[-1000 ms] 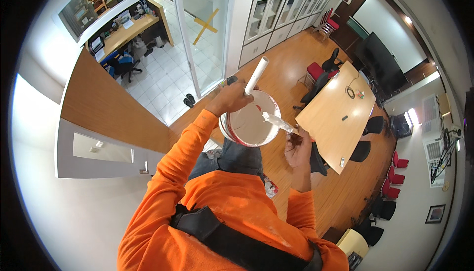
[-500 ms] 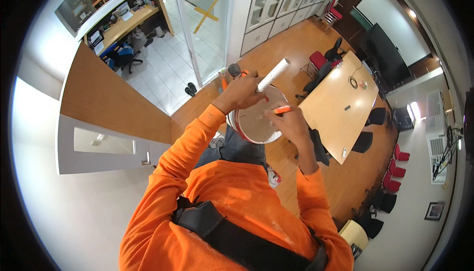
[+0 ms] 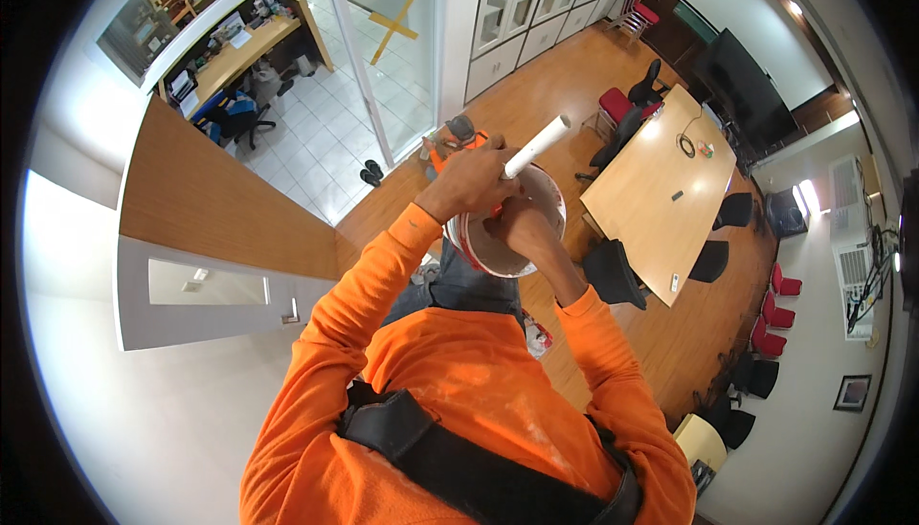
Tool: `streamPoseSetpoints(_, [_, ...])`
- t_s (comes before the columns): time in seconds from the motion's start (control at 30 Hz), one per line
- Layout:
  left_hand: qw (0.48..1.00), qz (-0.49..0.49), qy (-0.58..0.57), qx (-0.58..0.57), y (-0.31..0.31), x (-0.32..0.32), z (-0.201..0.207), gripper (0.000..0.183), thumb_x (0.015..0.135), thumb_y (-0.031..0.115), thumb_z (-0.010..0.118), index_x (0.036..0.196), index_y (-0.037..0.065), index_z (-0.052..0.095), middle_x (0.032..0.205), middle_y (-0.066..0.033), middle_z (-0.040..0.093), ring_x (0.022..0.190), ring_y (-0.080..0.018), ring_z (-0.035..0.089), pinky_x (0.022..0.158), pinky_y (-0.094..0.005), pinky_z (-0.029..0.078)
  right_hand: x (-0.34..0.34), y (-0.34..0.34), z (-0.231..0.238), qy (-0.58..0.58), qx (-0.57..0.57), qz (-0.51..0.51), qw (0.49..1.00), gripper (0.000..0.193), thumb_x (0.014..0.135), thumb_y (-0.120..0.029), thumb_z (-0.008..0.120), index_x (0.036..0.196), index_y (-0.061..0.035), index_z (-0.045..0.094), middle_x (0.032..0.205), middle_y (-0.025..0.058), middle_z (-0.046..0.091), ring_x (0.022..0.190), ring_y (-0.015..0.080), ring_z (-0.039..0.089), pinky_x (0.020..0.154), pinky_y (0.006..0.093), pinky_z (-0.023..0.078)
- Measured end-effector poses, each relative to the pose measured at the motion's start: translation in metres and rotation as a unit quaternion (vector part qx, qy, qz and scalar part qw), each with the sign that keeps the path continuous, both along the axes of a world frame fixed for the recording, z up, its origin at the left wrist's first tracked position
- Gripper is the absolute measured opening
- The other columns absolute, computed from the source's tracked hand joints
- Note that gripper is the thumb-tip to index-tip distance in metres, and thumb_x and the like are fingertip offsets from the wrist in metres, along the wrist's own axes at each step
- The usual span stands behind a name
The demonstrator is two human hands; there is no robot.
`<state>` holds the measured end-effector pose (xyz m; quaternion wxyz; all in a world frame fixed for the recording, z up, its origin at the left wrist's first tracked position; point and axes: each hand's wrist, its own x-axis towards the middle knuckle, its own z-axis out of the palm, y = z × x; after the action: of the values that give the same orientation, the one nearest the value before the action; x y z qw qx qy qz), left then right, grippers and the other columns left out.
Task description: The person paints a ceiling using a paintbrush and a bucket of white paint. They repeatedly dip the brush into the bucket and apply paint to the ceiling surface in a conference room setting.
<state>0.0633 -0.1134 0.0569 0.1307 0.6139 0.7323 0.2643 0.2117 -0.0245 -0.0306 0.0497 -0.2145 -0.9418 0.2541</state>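
Note:
My left hand [image 3: 471, 182] is closed around a white tube [image 3: 539, 146] that slants up to the right over the rim of a round bucket [image 3: 493, 265]. Pale residue coats the bucket's inside, and reddish marks show along its outer wall. Down in the bucket's mouth is my right hand [image 3: 528, 228], its fingers curled and seen from the back. A small bit of orange shows beside those fingers, and the orange-handled tool seen there earlier is mostly hidden. What the tool's working end touches is out of sight.
Ahead, beyond the bucket, a person in orange with a grey cap [image 3: 461, 127] is low down near the glass partition. A long wooden table [image 3: 661, 200] with black chairs [image 3: 615, 271] stands to the right. An open door [image 3: 225, 300] is at left; black sandals [image 3: 370, 173] lie beyond.
My right hand has moved left and down into the bucket, and the orange handle has gone mostly out of sight. My left hand keeps its hold on the white tube.

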Motion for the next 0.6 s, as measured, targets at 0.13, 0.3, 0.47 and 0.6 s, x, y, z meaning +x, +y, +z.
streamPoseSetpoints(0.13, [0.999, 0.001, -0.008, 0.036, 0.003, -0.003, -0.009, 0.048, 0.082, 0.032, 0.07, 0.124, 0.009, 0.065, 0.113, -0.0149, 0.059, 0.096, -0.0387, 0.065, 0.084, -0.0485, 0.051, 0.003, 0.003, -0.003, 0.032, 0.014, -0.013, 0.999, 0.031, 0.082, -0.031, 0.074, 0.082, -0.0001, 0.071, 0.076, 0.022, 0.07, 0.076, 0.0387, 0.069, 0.07, 0.0468, 0.055])
streamPoseSetpoints(0.3, [0.998, 0.03, -0.027, 0.046, 0.004, -0.018, -0.021, 0.04, 0.085, 0.031, 0.068, 0.117, 0.007, 0.066, 0.113, -0.0167, 0.059, 0.099, -0.039, 0.064, 0.086, -0.0483, 0.05, 0.01, 0.004, 0.071, 0.007, -0.136, -0.06, 0.989, 0.033, 0.083, -0.032, 0.075, 0.083, 0.0011, 0.07, 0.077, 0.0216, 0.07, 0.078, 0.0361, 0.07, 0.073, 0.0439, 0.054])
streamPoseSetpoints(0.47, [1.0, 0.0, -0.009, 0.027, 0.009, -0.009, -0.006, 0.04, 0.086, 0.029, 0.067, 0.116, 0.003, 0.064, 0.113, -0.019, 0.059, 0.097, -0.0404, 0.063, 0.086, -0.0487, 0.05, 0.002, 0.009, 0.07, -0.069, -0.024, 0.001, 0.997, 0.032, 0.084, -0.029, 0.074, 0.086, 0.0029, 0.068, 0.079, 0.0229, 0.07, 0.073, 0.0334, 0.071, 0.071, 0.0421, 0.056])
streamPoseSetpoints(0.6, [0.998, 0.017, -0.047, 0.039, 0.007, -0.023, -0.022, 0.045, 0.086, 0.029, 0.067, 0.12, -0.001, 0.062, 0.115, -0.0206, 0.059, 0.096, -0.0424, 0.063, 0.086, -0.0489, 0.049, 0.021, 0.028, 0.093, -0.028, -0.329, -0.131, 0.935, 0.037, 0.087, -0.034, 0.074, 0.09, 0.0022, 0.067, 0.068, 0.013, 0.069, 0.054, 0.0182, 0.067, 0.048, 0.0314, 0.05])
